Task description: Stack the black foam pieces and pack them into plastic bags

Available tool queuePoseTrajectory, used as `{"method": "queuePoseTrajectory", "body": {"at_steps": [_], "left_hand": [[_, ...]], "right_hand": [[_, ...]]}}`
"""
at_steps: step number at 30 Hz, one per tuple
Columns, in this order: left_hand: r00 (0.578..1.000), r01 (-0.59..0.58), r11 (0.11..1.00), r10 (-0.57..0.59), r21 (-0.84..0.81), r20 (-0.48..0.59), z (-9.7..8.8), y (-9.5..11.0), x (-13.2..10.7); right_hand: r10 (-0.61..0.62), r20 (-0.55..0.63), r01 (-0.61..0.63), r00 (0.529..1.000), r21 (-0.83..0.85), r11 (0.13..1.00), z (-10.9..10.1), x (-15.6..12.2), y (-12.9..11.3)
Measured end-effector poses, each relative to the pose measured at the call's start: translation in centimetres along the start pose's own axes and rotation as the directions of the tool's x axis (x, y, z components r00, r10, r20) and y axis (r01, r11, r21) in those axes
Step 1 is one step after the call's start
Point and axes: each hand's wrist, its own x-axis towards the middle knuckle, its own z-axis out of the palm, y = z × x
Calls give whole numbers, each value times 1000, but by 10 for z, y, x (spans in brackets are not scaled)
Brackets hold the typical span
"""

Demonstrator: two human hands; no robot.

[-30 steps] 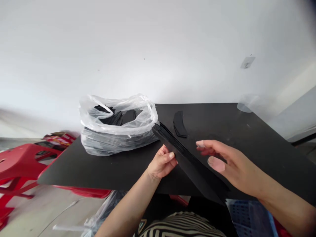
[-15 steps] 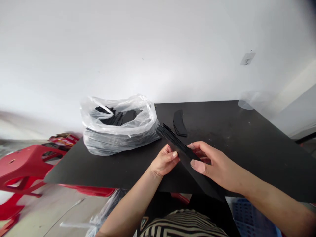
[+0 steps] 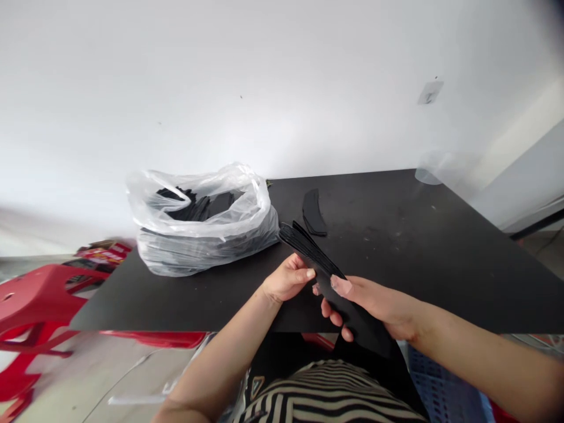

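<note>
Between both hands, over the table's front edge, I hold a stack of thin, curved black pieces (image 3: 328, 273) whose far ends fan apart slightly. My left hand (image 3: 291, 278) grips the stack's left side with the thumb on top. Wrapped round its nearer part is my right hand (image 3: 374, 299), thumb on the upper face and fingertips showing on the left. Beyond the stack, a small pile of similar curved black pieces (image 3: 314, 212) lies on the table. To the left, a clear plastic bag (image 3: 207, 229) stands with its mouth open, full of more black pieces (image 3: 189, 202).
The black table (image 3: 396, 235) meets a white wall (image 3: 286, 88) with an outlet plate (image 3: 430, 93). A red stool (image 3: 39, 288) stands at left, near a red box (image 3: 108, 251). Below the table at right sits a blue crate (image 3: 445, 385). A cable crosses the floor at lower left.
My right hand has shifted and closed round the stack, its fingers now curling underneath to the left side. My left hand keeps its grip. The whole view has moved slightly.
</note>
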Motion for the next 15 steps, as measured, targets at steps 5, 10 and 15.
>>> {"method": "queuePoseTrajectory", "body": {"at_steps": [5,10,15], "left_hand": [[998,61,997,-60,-38,8,-2,-4,-3],[992,-31,988,12,-151,-127,8,6,-1],[937,-188,914,57,-359,-344,27,10,14]], "right_hand": [[32,-27,-29,999,104,994,6,2,6],[76,-62,-66,995,145,987,10,3,12],[75,-102,-60,992,148,987,17,4,16]]}}
